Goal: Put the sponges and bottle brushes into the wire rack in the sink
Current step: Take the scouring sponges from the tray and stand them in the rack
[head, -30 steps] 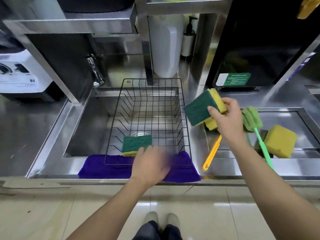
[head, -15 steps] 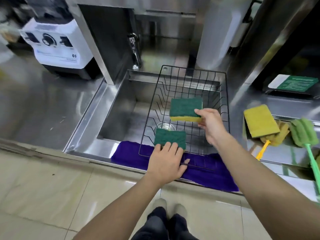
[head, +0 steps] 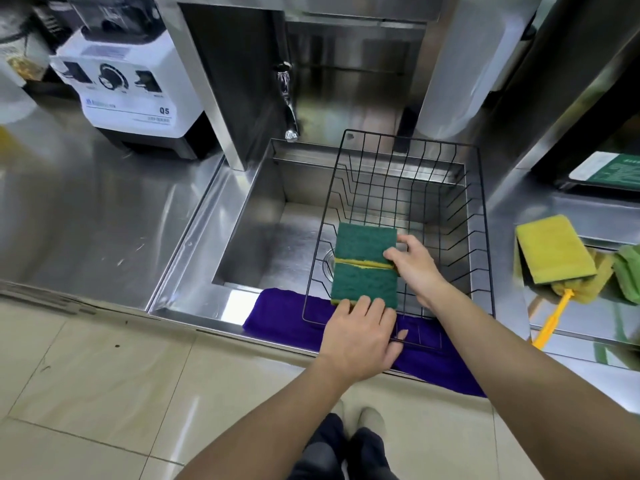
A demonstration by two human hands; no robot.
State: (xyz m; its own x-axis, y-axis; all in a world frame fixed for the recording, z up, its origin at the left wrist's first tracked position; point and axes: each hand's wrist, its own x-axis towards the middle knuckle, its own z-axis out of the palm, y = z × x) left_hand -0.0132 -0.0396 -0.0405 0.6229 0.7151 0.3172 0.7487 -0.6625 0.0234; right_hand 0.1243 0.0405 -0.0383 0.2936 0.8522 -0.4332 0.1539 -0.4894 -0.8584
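Observation:
A black wire rack (head: 479, 216) sits in the steel sink (head: 263, 216). Two green-topped yellow sponges lie side by side in its near left part: the near sponge (head: 363, 284) and the far sponge (head: 365, 240). My left hand (head: 360, 336) rests on the near sponge's front edge, fingers laid flat. My right hand (head: 414, 266) pinches the far sponge's right edge. On the counter to the right lie a yellow sponge (head: 552, 249), a yellow bottle brush (head: 554, 318) and a green bottle brush (head: 628, 271), partly cut off by the frame edge.
A purple cloth (head: 280, 317) drapes over the sink's front rim under the rack. A tap (head: 287, 102) hangs over the sink's back left. A white blender base (head: 128, 95) stands on the left counter. A white cylinder (head: 464, 64) stands behind the rack.
My right hand carried the second sponge from the right counter into the rack and lowered it beside the first. My left hand stayed on the near sponge. The view swung left.

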